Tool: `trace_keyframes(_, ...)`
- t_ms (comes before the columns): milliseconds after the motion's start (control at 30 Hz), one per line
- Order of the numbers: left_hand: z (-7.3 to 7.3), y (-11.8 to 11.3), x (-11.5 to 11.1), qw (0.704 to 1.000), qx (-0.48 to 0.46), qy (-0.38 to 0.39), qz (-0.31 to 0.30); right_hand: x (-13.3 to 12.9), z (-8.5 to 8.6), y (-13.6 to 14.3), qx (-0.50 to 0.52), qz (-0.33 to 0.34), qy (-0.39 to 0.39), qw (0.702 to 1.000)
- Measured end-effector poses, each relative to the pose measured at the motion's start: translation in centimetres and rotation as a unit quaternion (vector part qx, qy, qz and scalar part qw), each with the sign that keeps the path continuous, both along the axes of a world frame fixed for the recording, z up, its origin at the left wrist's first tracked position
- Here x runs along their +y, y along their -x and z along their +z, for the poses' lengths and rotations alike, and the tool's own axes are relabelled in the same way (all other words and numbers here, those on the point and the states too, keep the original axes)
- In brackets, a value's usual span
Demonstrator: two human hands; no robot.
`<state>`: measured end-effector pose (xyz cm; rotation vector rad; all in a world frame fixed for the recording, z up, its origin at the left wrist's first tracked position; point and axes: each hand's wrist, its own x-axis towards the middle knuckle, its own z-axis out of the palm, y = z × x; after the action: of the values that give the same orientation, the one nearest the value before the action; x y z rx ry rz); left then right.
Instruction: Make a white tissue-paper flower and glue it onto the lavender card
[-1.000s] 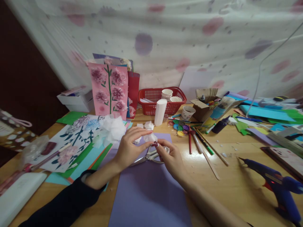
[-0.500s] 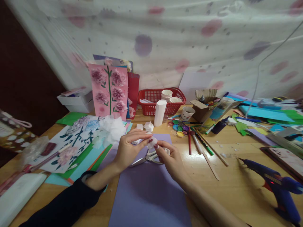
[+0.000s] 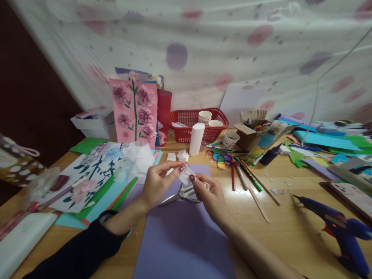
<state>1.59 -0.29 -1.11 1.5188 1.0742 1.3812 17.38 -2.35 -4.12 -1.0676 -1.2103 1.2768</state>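
Observation:
Between my two hands I hold a small piece of thin white tissue paper (image 3: pixel 186 176). My left hand (image 3: pixel 159 182) pinches its upper left side with thumb and forefinger. At the lower right side, my right hand (image 3: pixel 209 193) grips it the same way. Just below the paper, a pair of scissors (image 3: pixel 174 197) lies on a purple sheet (image 3: pixel 186 236), its grey handles partly hidden by my right hand. Small stacks of white paper pieces (image 3: pixel 182 155) rest beyond my fingers, beside an upright white roll (image 3: pixel 197 139).
A blue glue gun (image 3: pixel 334 221) stands at the right. Paint pots (image 3: pixel 221 158), pencils (image 3: pixel 250 174) and a paper cup (image 3: pixel 230 139) sit right of the roll. Behind is a red basket (image 3: pixel 183 133). Crumpled white tissue (image 3: pixel 138 159) and a flower picture (image 3: pixel 95 166) lie left.
The white tissue paper is spread wider and flatter between my fingertips than before. My fingers have shifted slightly apart; the things on the table stay where they were.

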Motion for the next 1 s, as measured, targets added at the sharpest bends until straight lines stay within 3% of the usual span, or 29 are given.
trace_keyframes(133, -0.5, 0.1, 0.4, 0.997, -0.055, 0.053, -0.005, 0.0, -0.1, 0.0, -0.008, 0.0, 0.001, 1.0)
trace_keyframes(467, -1.0, 0.4, 1.3, 0.992, -0.112, 0.052, 0.037, 0.2, -0.1, 0.2, 0.007, -0.019, 0.02, 1.0)
trace_keyframes(600, -0.6, 0.9, 1.3, 0.997, 0.004, -0.042, 0.067, 0.3, -0.3, 0.3, 0.011, -0.031, 0.035, 0.999)
trace_keyframes(767, -0.2, 0.6, 0.4, 0.97, 0.177, -0.168, 0.0, 0.5, -0.4, 0.3, 0.032, -0.043, 0.044, 0.998)
trace_keyframes(1000, -0.4, 0.2, 0.0, 0.961, 0.199, -0.188, -0.031, 0.3, -0.5, 0.2, 0.072, -0.019, 0.027, 0.997)
